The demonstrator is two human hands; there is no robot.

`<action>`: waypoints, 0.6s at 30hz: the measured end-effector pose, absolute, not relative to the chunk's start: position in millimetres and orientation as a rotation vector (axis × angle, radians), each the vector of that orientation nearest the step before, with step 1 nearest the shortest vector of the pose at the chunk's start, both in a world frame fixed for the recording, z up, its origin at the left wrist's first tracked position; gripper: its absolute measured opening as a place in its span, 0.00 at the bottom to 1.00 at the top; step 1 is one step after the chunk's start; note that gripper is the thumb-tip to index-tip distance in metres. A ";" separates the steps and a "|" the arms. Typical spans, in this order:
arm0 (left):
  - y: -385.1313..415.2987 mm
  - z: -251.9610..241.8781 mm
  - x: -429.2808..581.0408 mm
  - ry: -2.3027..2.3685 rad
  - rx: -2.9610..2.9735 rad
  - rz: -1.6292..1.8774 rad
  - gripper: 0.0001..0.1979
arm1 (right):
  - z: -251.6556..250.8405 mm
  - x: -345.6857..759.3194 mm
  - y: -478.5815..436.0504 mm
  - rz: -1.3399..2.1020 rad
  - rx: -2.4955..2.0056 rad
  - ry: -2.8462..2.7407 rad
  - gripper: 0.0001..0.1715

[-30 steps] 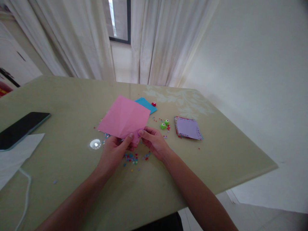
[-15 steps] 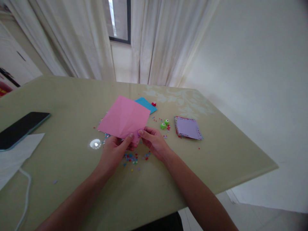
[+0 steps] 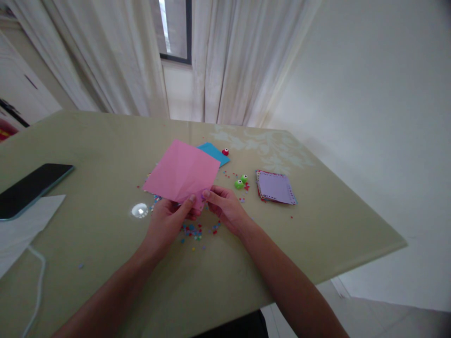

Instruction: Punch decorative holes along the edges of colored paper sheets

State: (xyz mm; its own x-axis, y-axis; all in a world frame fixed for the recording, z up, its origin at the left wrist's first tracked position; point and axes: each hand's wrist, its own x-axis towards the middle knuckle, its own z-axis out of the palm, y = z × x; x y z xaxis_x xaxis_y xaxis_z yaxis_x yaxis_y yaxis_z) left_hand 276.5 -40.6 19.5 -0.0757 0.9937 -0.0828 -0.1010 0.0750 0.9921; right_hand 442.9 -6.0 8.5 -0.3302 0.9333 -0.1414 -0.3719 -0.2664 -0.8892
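Observation:
A square of pink paper with faint creases is held up over the table, its near corner between both hands. My left hand is closed on the lower edge, thumb on top and fingers underneath. At that same corner my right hand is closed, its thumb pressing on what looks like a small purple craft punch, mostly hidden by the fingers. Coloured paper bits lie scattered below the hands, and more show by the paper's left edge. Blue paper lies partly behind the pink sheet.
Right of the hands sit two green pieces with eyes and a stack of cards with a purple one on top. A red piece with eyes is farther back. At left are a phone, white paper and a white cable.

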 end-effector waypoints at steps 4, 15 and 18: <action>-41.3 18.7 275.8 1.242 1.049 1.250 0.22 | 7.2 443.1 -5.6 1.758 -0.860 -0.990 0.24; -41.3 20.5 276.8 1.236 1.042 1.252 0.22 | 5.5 443.5 -4.6 1.743 -0.881 -1.023 0.23; -41.5 20.0 276.7 1.235 1.037 1.256 0.22 | 4.9 443.6 -4.5 1.742 -0.870 -1.041 0.24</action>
State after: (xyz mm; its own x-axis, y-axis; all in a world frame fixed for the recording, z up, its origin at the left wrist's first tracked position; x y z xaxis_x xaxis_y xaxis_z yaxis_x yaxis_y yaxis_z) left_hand 276.7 -41.5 20.0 -0.0810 0.9932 -0.0841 -0.1004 0.0758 0.9921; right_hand 443.6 -4.5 4.9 -0.3475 0.9304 -0.1171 -0.3380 -0.2407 -0.9099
